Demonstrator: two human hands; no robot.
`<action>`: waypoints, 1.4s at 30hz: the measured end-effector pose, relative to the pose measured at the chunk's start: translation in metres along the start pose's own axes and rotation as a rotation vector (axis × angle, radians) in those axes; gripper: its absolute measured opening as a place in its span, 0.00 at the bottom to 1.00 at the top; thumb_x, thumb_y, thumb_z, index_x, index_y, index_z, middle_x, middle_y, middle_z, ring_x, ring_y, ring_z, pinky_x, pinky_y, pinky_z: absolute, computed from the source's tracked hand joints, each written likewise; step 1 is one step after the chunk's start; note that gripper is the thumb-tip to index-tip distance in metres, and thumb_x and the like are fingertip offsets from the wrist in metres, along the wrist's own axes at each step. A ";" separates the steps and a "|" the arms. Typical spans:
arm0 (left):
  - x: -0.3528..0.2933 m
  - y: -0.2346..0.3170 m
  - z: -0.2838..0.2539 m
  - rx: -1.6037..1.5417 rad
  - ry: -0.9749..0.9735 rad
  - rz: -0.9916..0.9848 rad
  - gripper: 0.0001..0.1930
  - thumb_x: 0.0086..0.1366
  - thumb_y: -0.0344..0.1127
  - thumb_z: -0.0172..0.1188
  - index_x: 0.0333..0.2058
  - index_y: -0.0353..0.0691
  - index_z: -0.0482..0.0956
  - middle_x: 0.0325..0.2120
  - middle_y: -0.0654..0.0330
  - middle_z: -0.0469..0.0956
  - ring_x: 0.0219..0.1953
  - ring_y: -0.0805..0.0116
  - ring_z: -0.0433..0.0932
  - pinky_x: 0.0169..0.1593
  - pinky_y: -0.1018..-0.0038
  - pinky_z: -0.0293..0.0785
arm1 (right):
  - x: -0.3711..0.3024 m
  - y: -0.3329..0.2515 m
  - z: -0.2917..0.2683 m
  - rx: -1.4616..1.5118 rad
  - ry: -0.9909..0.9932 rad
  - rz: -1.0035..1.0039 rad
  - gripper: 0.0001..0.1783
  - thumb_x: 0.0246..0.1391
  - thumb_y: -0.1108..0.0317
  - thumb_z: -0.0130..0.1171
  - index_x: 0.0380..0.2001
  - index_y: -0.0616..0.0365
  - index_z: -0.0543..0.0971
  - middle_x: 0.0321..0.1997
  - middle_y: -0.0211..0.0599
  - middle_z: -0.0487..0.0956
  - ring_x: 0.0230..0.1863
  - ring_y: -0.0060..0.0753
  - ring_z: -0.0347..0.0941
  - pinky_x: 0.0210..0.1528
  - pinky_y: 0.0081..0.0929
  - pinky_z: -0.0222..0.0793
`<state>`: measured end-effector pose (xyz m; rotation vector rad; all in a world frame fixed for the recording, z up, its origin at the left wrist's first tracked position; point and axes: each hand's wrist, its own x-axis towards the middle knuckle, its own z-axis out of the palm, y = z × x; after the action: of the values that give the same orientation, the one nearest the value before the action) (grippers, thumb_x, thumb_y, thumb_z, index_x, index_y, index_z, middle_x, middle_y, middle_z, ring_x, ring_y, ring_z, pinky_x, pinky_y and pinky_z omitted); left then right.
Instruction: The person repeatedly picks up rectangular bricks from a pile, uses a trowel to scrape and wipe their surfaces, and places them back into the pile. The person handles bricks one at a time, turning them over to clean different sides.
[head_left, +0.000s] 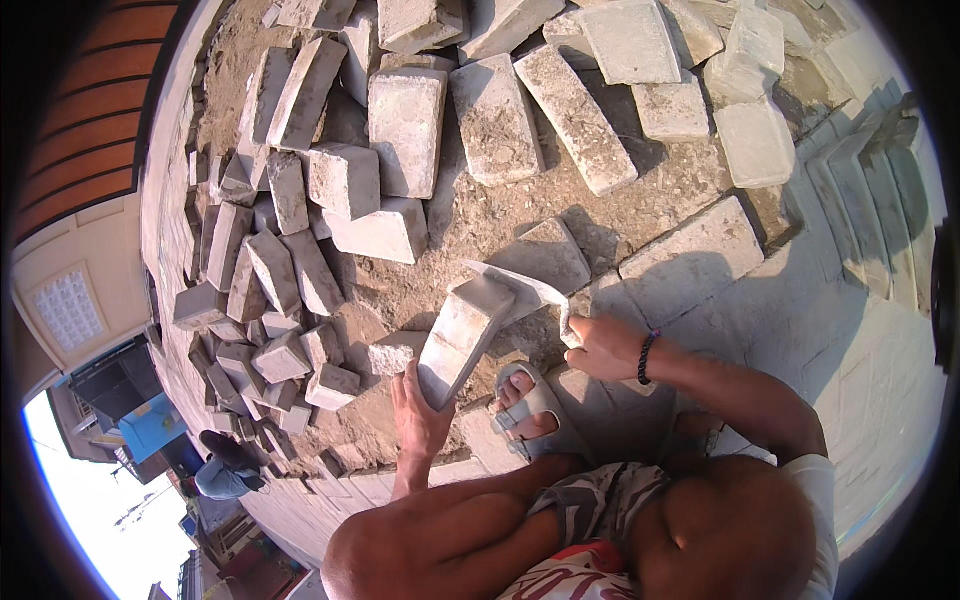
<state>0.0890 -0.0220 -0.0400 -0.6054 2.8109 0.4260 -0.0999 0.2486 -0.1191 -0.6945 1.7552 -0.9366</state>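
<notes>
Dirt ground (475, 228) with loose pavers (275, 275) heaped along its far and left edges. One gray paver (460, 345) sits tilted near the closest edge, left hand (420, 420) gripping its lower end. Right hand (608, 348) is curled round a trowel-looking tool (535, 290), blade by the paver's top. Dark bracelet (645, 358) too.

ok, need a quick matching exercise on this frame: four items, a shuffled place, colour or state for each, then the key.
Items
1. left hand
2. right hand
3. bracelet
4. sandal

Descriptions
A. dark, beaded
B. holding the near end of a tilted paving block
C. grey, strapped
D. gripping the handle of a bladed tool

Pairs: 1-B, 2-D, 3-A, 4-C
</notes>
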 end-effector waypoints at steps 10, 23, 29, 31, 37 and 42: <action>0.034 0.017 0.010 0.028 0.044 -0.047 0.42 0.45 0.37 0.74 0.56 0.29 0.61 0.44 0.43 0.70 0.50 0.43 0.69 0.54 0.52 0.64 | -0.012 -0.044 0.007 0.069 -0.037 0.010 0.21 0.53 0.61 0.53 0.40 0.71 0.70 0.24 0.62 0.78 0.32 0.65 0.77 0.37 0.54 0.72; 0.032 0.029 0.006 0.001 0.024 -0.229 0.44 0.44 0.42 0.74 0.55 0.27 0.62 0.45 0.43 0.70 0.50 0.45 0.69 0.54 0.54 0.65 | -0.015 -0.086 -0.013 0.011 0.018 -0.134 0.17 0.54 0.61 0.54 0.39 0.66 0.71 0.24 0.58 0.78 0.29 0.65 0.76 0.35 0.55 0.71; 0.038 0.040 0.014 0.085 0.047 -0.138 0.43 0.43 0.42 0.74 0.54 0.28 0.62 0.43 0.45 0.70 0.49 0.45 0.69 0.54 0.54 0.64 | -0.015 -0.083 -0.023 0.020 0.028 -0.130 0.17 0.52 0.62 0.54 0.38 0.67 0.71 0.25 0.59 0.78 0.31 0.64 0.76 0.37 0.54 0.71; 0.040 0.042 0.015 0.094 0.046 -0.124 0.44 0.43 0.42 0.74 0.55 0.28 0.62 0.43 0.45 0.70 0.49 0.45 0.69 0.55 0.55 0.64 | -0.011 -0.075 -0.019 -0.070 -0.040 -0.100 0.18 0.52 0.61 0.53 0.38 0.67 0.71 0.25 0.60 0.78 0.32 0.64 0.76 0.37 0.54 0.70; 0.039 0.046 0.009 0.085 0.009 -0.203 0.44 0.43 0.43 0.75 0.54 0.28 0.62 0.44 0.45 0.70 0.50 0.45 0.68 0.56 0.54 0.63 | -0.011 -0.085 -0.041 0.051 -0.003 -0.087 0.20 0.53 0.59 0.54 0.40 0.68 0.72 0.30 0.60 0.79 0.37 0.62 0.77 0.41 0.51 0.72; 0.040 0.046 0.012 0.093 0.016 -0.178 0.42 0.43 0.42 0.75 0.53 0.29 0.63 0.44 0.45 0.70 0.50 0.46 0.68 0.56 0.55 0.63 | -0.003 -0.058 -0.017 -0.030 -0.098 0.033 0.19 0.52 0.60 0.53 0.40 0.67 0.73 0.33 0.59 0.80 0.38 0.61 0.77 0.42 0.51 0.72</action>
<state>0.0353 0.0069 -0.0518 -0.8328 2.7433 0.2565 -0.1129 0.2246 -0.0647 -0.7175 1.6918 -0.8417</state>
